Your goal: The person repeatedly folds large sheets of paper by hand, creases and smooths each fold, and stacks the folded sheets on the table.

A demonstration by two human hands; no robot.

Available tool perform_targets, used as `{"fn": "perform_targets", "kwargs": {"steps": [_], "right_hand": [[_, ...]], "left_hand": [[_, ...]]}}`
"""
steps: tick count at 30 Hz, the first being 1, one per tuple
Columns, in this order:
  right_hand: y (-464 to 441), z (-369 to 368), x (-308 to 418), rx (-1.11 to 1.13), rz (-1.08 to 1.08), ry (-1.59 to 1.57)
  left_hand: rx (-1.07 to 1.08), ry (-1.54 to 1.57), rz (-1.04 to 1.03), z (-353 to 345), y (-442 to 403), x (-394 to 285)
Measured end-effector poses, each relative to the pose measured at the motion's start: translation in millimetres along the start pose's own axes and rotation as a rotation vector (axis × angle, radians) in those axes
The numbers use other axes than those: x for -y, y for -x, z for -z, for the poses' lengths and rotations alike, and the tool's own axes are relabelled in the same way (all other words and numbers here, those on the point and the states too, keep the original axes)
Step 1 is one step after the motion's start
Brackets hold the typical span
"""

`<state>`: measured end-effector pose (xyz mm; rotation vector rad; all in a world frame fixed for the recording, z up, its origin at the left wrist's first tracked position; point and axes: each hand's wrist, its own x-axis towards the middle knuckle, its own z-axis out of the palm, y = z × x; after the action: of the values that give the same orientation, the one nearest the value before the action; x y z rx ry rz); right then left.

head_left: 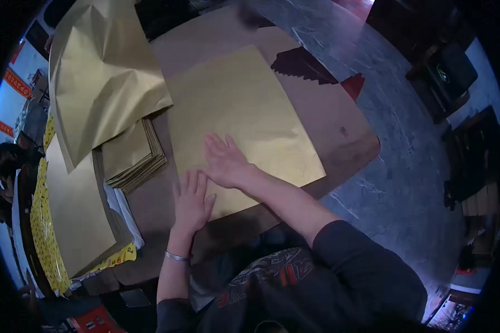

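Note:
A large sheet of gold-brown paper [233,94] lies flat on the brown table in front of me. My left hand [192,206] rests with fingers stretched out at the sheet's near left edge. Just above it, my right hand [223,161] lies on the paper with its fingers spread. The two hands are close together, and neither grips anything. Left of the sheet is a stack of folded gold-brown paper [141,161]. A big, creased gold-brown sheet [105,72] partly covers that stack.
A flat pile of brown sheets [78,202] lies at the left over a yellow patterned cover [43,233]. A dark red piece with a jagged edge [303,65] is at the table's far right. Black chairs [444,77] stand on the grey floor beyond the table [339,130].

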<state>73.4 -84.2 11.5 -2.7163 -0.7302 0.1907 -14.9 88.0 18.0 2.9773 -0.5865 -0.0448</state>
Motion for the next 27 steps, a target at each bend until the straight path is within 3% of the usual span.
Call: {"fn": "perform_targets", "kwargs": {"steps": [3,11,13,15,18,22,24,27], "right_hand": [[10,26,-62,-0.078,-0.281,0.051],[79,68,-167,-0.091,-0.518,0.258],[99,73,-184,-0.131,-0.478,0.261],[127,70,-213,-0.169,-0.454,0.323],[171,80,-225,-0.277,-0.217,0.335],[210,103,-200,-0.096,0.0,0.441],[217,112,-177,-0.103,0.263,0.492],[219,113,-161,-0.065,0.314,0.416]], "left_hand": [[0.036,-0.013,0.01,10,-2,-4],[0.039,-0.002,0.006,13,-1,-7],[-0.082,-0.001,-0.038,8,2,-7],[-0.267,0.109,-0.33,-8,4,0],[-0.302,0.258,-0.348,-15,5,-12],[-0.253,0.28,-0.307,15,11,-43],[-0.188,0.265,-0.386,22,6,-54],[-0.054,0.273,-0.491,21,-3,-61]]}}
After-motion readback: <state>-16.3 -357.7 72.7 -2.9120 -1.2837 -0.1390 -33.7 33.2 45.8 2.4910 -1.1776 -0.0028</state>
